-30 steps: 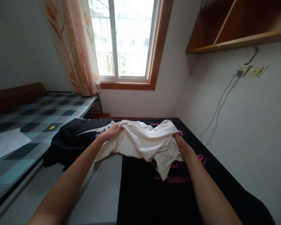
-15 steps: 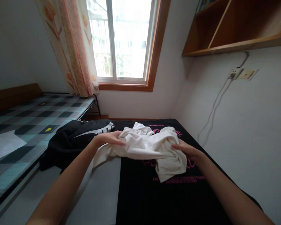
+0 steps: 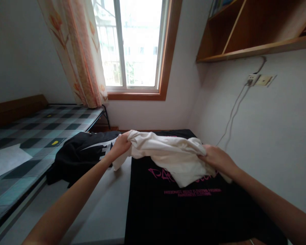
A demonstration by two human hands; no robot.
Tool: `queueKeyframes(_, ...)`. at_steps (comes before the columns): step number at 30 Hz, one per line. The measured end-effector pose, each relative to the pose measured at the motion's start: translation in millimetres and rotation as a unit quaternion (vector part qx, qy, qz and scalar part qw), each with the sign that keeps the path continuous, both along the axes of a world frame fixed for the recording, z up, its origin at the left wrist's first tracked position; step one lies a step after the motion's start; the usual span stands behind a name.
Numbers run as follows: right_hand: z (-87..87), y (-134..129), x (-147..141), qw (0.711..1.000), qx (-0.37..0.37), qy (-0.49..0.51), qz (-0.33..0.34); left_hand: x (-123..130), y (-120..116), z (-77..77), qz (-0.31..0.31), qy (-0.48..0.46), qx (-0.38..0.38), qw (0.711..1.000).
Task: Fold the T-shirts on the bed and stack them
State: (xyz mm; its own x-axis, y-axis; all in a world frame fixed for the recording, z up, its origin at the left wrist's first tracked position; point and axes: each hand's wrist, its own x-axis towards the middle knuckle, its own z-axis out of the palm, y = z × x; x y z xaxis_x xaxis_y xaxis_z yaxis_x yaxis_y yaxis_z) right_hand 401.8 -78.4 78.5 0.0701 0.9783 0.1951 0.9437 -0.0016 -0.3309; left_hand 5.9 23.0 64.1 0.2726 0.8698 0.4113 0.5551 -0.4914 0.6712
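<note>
A white garment [image 3: 165, 146], bunched along its top edge, is stretched between my two hands; its exact kind I cannot tell. My left hand [image 3: 121, 145] is closed on its left end. At the right end my right hand [image 3: 215, 157] grips the cloth, with a loose flap hanging below. Underneath lies a black cloth [image 3: 168, 214] with pink lettering, spread flat, partly covered by the white one. Beside my left forearm is a crumpled black garment [image 3: 73, 153] with a white print.
The black items lie on a pale tabletop [image 3: 102, 207]. To the left stands a bed with a checked mattress [image 3: 66, 119] and a white paper [image 3: 7, 160] on it. A wall shelf [image 3: 257, 46] hangs at upper right, above a socket [image 3: 252, 80] with a cord.
Both hands have moved apart and slightly upward, pulling the white garment wider and straighter. More pink lettering shows below it. The view has shifted a little.
</note>
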Motion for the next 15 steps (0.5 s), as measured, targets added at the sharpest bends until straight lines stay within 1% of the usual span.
queueKeyframes(1,12.8,11.4,1.7,0.996,0.067,0.006,-0.056,5.3,3.8,5.2,0.010,-0.075,-0.010,0.997)
queueKeyframes(2,25.5,23.1,2.5,0.987,0.131,0.026,-0.091,12.1,7.4,10.9,0.015,-0.154,-0.034,0.987)
queueKeyframes(3,37.5,34.8,2.1,0.975,0.184,0.061,-0.110,19.7,10.6,17.3,0.014,-0.230,-0.067,0.971)
queueKeyframes(4,48.4,45.8,0.7,0.960,0.227,0.112,-0.118,27.3,13.2,24.5,0.010,-0.294,-0.104,0.950)
queueKeyframes(5,57.7,55.7,-1.4,0.939,0.273,0.173,-0.115,33.8,15.2,32.3,0.002,-0.336,-0.135,0.932)
queueKeyframes(6,65.5,64.3,-3.7,0.913,0.320,0.230,-0.102,38.4,16.6,40.7,-0.008,-0.352,-0.151,0.924)
queueKeyframes(7,71.6,71.3,-5.4,0.887,0.357,0.279,-0.088,40.5,17.4,49.3,-0.014,-0.340,-0.142,0.930)
queueKeyframes(8,76.3,76.6,-6.0,0.863,0.387,0.315,-0.075,39.7,17.8,57.6,-0.013,-0.302,-0.109,0.947)
queueKeyframes(9,79.8,80.0,-5.2,0.848,0.406,0.336,-0.066,36.0,17.9,65.3,-0.006,-0.243,-0.059,0.968)
queueKeyframes(10,82.1,81.8,-2.6,0.842,0.412,0.343,-0.061,30.1,18.0,71.9,0.008,-0.169,-0.005,0.986)
queueKeyframes(11,83.7,82.1,1.5,0.848,0.403,0.340,-0.059,22.5,18.1,77.2,0.027,-0.090,0.046,0.995)
queueKeyframes(12,84.6,81.1,6.6,0.863,0.381,0.326,-0.061,14.2,18.6,81.1,0.047,-0.015,0.087,0.995)
queueKeyframes(14,86.0,76.5,17.4,0.910,0.308,0.269,-0.068,-0.2,20.6,85.6,0.075,0.090,0.140,0.983)
queueKeyframes(15,86.9,73.7,21.7,0.932,0.270,0.231,-0.077,-4.7,22.2,87.0,0.081,0.112,0.160,0.977)
